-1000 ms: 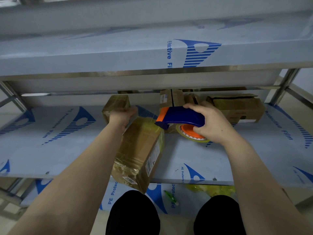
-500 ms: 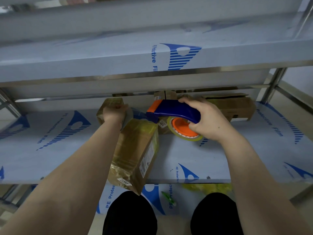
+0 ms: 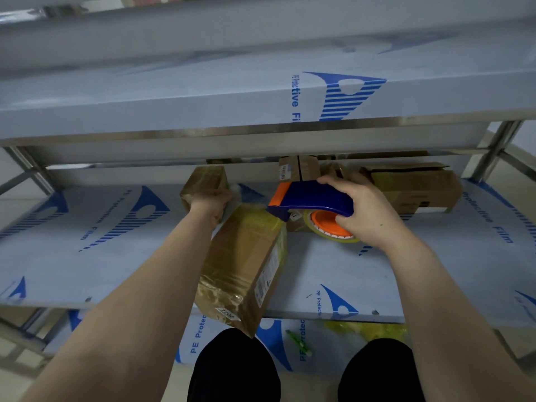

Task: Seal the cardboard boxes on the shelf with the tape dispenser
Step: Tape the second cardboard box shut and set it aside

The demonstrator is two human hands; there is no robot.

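- Little has moved since a second ago: both hands keep their holds, and the dispenser's nose stays by the far right corner of the box. Only the view has swung a bit.
- Head view: the left hand (image 3: 213,203) reaches along the box (image 3: 243,265) and grips its far left end, fingers curled over the edge.
- The right hand (image 3: 368,210) wraps the blue handle of the dispenser (image 3: 311,197), with the fingers closed over the top and the thumb below by the roll.
- The dispenser's orange nose points left and sits at the box's far right corner. I cannot tell whether it touches the cardboard.
- The roll (image 3: 327,224) has an orange hub wound with clear yellowish tape. It hangs under the handle, just right of the box and close over the shelf (image 3: 362,271).
- The box lies lengthwise from near to far on this middle shelf, turned a little, and its near end sticks out past the shelf's near edge.
- Glossy tape bands cross the top of the box, and a white label (image 3: 266,281) runs along its right side.
- At the far side, a small box (image 3: 204,181) stands just beyond the left hand.
- A mid box (image 3: 298,169) sits behind the dispenser.
- An open box (image 3: 417,187) lies at the far right, its flaps ajar.
- The shelf wears pale film printed in blue, and the upper shelf (image 3: 203,105) overhangs it and hides the boxes' tops.
- Below, on the lower shelf (image 3: 278,335), lie a green item (image 3: 298,342) and some crumpled yellow stuff (image 3: 371,329).
- The person's black-clad knees (image 3: 235,367) fill the near edge of the view.
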